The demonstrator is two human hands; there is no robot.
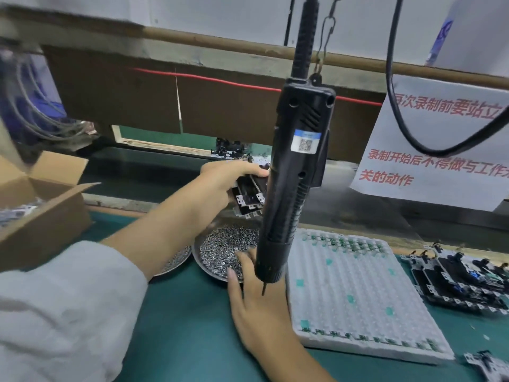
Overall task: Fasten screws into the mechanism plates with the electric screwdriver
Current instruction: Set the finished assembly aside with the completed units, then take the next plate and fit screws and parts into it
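Note:
A black electric screwdriver (294, 172) hangs from above on a hook and cable, bit pointing down in front of my right hand. My left hand (228, 180) reaches forward and grips a stack of black mechanism plates (249, 197) with silver tabs, above the far edge of the bench. My right hand (256, 304) lies on the green mat with straight fingers, its fingertips at the rim of a round metal dish (205, 267) full of small silver screws (225, 244). The screwdriver hides part of that hand.
A second dish of screws (176, 260) sits partly under my left forearm. A white foam tray (355, 293) lies right of the dishes. Finished black plates (457, 282) are stacked at far right. An open cardboard box (46, 210) stands at left. A paper notice (429, 150) hangs behind.

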